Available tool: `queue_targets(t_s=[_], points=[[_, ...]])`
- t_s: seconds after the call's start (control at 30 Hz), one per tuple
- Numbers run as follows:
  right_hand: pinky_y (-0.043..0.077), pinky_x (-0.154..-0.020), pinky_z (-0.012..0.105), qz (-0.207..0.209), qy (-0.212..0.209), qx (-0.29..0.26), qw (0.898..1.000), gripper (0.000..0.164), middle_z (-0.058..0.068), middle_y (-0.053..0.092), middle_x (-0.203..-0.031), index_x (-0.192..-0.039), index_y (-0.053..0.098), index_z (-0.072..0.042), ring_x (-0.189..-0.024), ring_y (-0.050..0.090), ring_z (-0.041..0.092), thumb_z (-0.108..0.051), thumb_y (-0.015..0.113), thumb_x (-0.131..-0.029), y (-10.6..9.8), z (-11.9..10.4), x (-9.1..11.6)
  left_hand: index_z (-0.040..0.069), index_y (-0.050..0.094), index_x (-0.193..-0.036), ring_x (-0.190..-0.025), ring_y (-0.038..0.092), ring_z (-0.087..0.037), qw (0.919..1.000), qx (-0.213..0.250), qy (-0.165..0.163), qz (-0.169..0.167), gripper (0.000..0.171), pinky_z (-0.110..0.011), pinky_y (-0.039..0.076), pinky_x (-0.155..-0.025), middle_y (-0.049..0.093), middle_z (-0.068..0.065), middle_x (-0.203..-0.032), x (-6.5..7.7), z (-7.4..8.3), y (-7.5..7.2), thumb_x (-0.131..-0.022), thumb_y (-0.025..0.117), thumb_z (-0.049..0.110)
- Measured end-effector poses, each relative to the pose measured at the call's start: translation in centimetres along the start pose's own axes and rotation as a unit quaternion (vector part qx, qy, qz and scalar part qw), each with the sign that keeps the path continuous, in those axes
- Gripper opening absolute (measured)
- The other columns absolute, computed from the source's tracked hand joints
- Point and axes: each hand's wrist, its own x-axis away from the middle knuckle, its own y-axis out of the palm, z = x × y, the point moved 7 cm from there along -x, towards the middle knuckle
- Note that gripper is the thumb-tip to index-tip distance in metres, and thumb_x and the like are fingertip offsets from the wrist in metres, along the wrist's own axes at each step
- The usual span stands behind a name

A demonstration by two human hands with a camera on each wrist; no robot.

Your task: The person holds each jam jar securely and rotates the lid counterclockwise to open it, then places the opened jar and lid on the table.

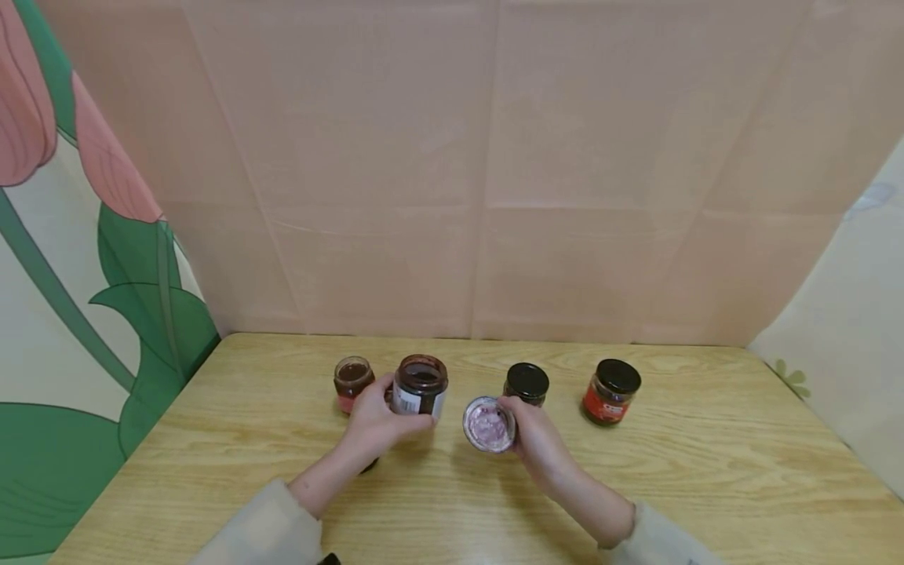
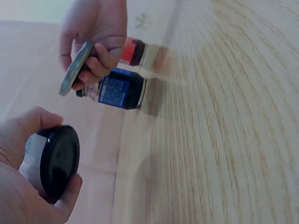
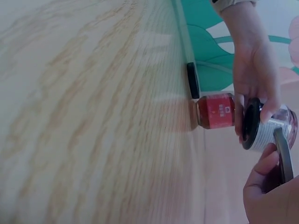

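Altogether, four jars (image 1: 421,388) — left hand (image 1: 374,420) holds one, right hand (image 1: 542,444) one lid (image 1: 488,425).

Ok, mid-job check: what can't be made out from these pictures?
Black disc: head view, mostly hidden by the left forearm.
Black object: head view, cut off by the bottom edge.
Middle jar: head view, lower front hidden by the right hand and its lid.
Blue label: left wrist view, print too small and blurred.

Head view: from above, facing forward-down. Wrist views: close, sideways, sharing held jar (image 3: 269,133).
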Motion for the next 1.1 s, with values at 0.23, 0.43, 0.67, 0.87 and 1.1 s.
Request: queue_targets(t_s=[0.23,0.43,0.67,0.87,1.1], points=[[0.051,-0.086,0.035,-0.001,0.000,0.139,0.990,0.040,0.011,0.066,-0.098,-0.110,0.061,0.012,-0.093,0.061,0.018,-0.022,0.047,-0.095,-0.3,0.3,0.2,0.002,0.057,-0.123,-0.104,0.060,-0.028,0.9987,-0.040,0.006,0.031,0.073,-0.047,0.047,-0.094,0.066,-0.013,-0.110,-0.2,0.0,0.0,-0.059,0.089,0.017],[0.044,-0.097,0.045,-0.021,-0.016,0.237,0.971,0.036,0.015,0.066,-0.110,-0.107,0.066,0.008,-0.108,0.057,0.024,-0.021,0.048,-0.095,-0.2,0.2,0.7,-0.001,0.056,-0.126,-0.106,0.060,-0.030,0.9975,-0.056,0.006,0.043,0.076,-0.047,0.048,-0.094,0.067,-0.015,-0.112,-0.5,0.1,0.2,-0.060,0.088,0.020],[0.046,-0.074,0.026,-0.075,-0.043,0.254,0.963,0.033,0.014,0.067,-0.101,-0.107,0.065,0.009,-0.087,0.054,0.011,-0.016,0.049,-0.094,0.5,0.4,0.9,-0.001,0.052,-0.128,-0.111,0.058,-0.031,0.9986,-0.038,0.004,0.036,0.077,-0.047,0.047,-0.097,0.064,-0.016,-0.117,-0.9,0.1,0.7,-0.064,0.087,0.022],[0.049,-0.067,0.027,-0.102,-0.043,0.235,0.966,0.033,0.016,0.066,-0.098,-0.107,0.061,0.015,-0.079,0.054,0.009,-0.012,0.047,-0.094,0.9,0.9,0.6,-0.001,0.052,-0.126,-0.109,0.059,-0.031,0.9990,-0.019,-0.006,0.039,0.075,-0.047,0.047,-0.096,0.063,-0.017,-0.117,-1.2,-0.4,1.0,-0.063,0.087,0.021],[0.054,-0.066,0.031,-0.150,-0.056,0.228,0.960,0.030,0.018,0.067,-0.094,-0.106,0.060,0.016,-0.071,0.058,0.012,-0.009,0.049,-0.093,1.2,1.3,0.7,-0.001,0.051,-0.122,-0.104,0.060,-0.030,0.9988,-0.027,-0.001,0.040,0.072,-0.046,0.048,-0.094,0.064,-0.017,-0.112,-1.5,-0.7,1.1,-0.062,0.087,0.018]])
